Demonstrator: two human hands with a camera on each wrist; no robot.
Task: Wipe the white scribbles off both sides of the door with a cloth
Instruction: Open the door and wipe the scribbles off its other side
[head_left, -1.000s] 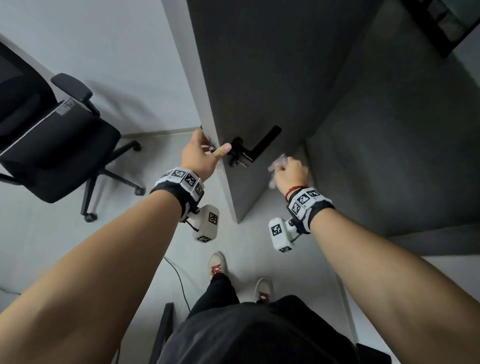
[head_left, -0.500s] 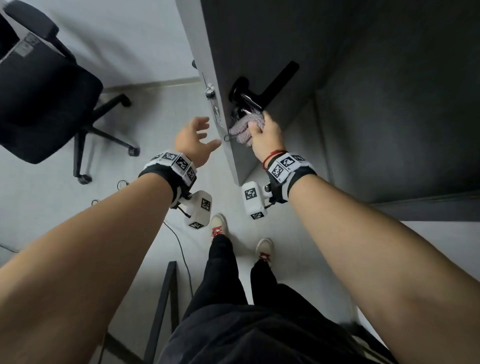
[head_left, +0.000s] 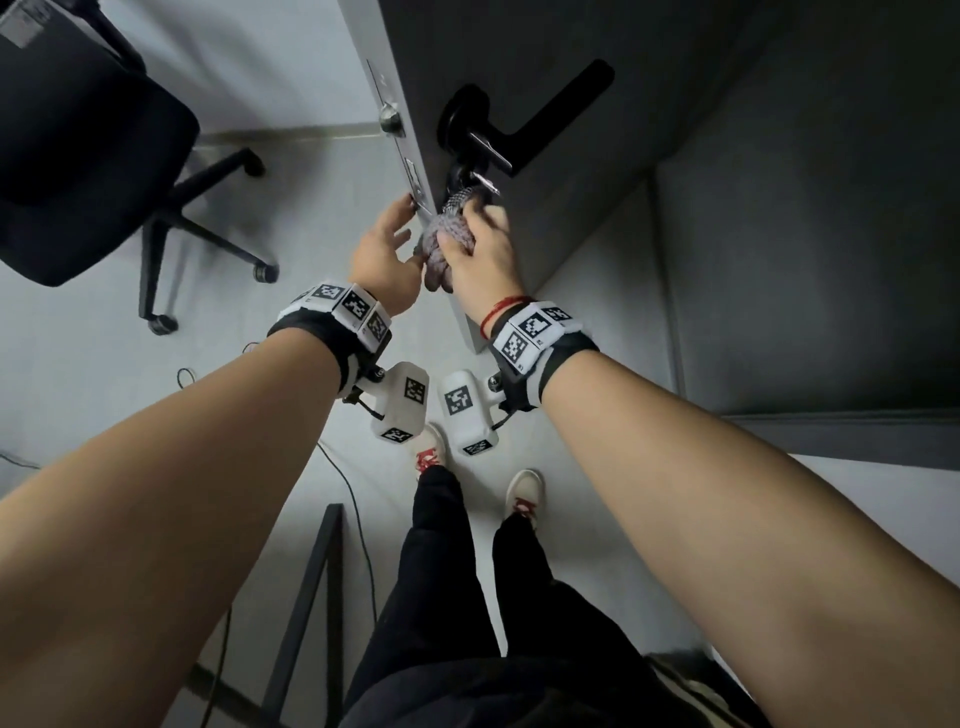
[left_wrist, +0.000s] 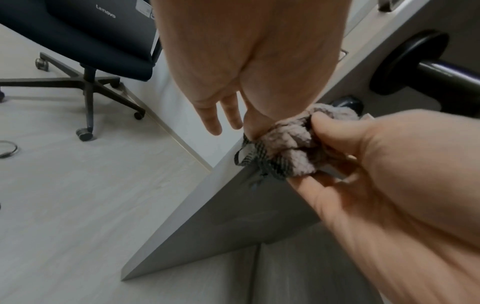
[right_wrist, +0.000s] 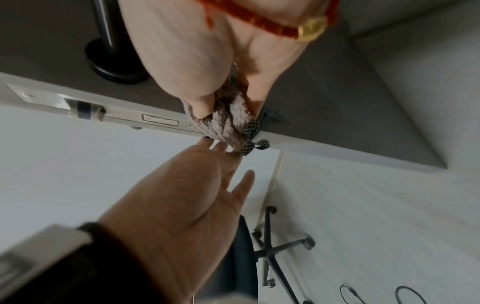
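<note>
The grey door (head_left: 519, 47) stands ajar with its pale edge (head_left: 410, 156) towards me and a black lever handle (head_left: 561, 109) on its dark face. My right hand (head_left: 478, 234) grips a bunched grey-pink cloth (head_left: 451, 235) against the door's edge, just below the handle. In the right wrist view the cloth (right_wrist: 226, 123) is squeezed between thumb and fingers. My left hand (head_left: 400, 234) is spread beside it, and its fingertips (right_wrist: 221, 147) touch the cloth's lower end. In the left wrist view the cloth (left_wrist: 291, 144) sits at the door's corner. No white scribbles show clearly.
A black office chair (head_left: 88, 156) on castors stands at the left over a pale floor. A key (head_left: 485, 182) sticks out under the handle. A dark grey wall (head_left: 805, 208) closes the right side. A thin cable (head_left: 358, 519) and a black frame (head_left: 306, 597) lie near my feet.
My left hand let go of the door's edge and came across, open, to the cloth. My right hand carried the cloth up the dark face to the edge under the handle.
</note>
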